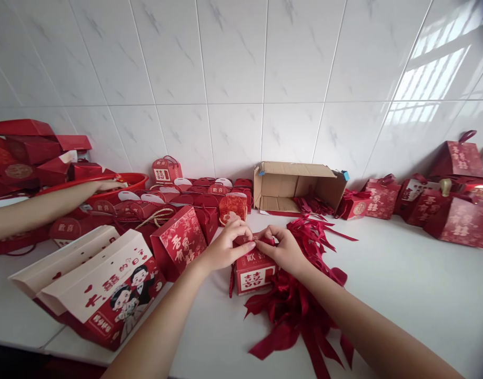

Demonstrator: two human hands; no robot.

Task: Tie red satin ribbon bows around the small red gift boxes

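A small red gift box [254,275] with a white double-happiness panel stands on the white counter in front of me. My left hand [234,239] and my right hand [279,247] meet over its top, thumbs and fingertips pinched together at the upper edge. Fingers cover the exact spot they grip. Down the box's left side hangs a dark red cord [231,281]. Beneath my right forearm lies a loose heap of dark red ribbons [297,316], spreading toward the counter's front.
At left stand two large paper gift bags [107,284] and a patterned red box [180,239]. Behind are rows of red boxes, a red basin [137,181] and another person's arm [48,205]. An open cardboard box [275,202] sits by the wall; finished-looking boxes [460,221] line the right.
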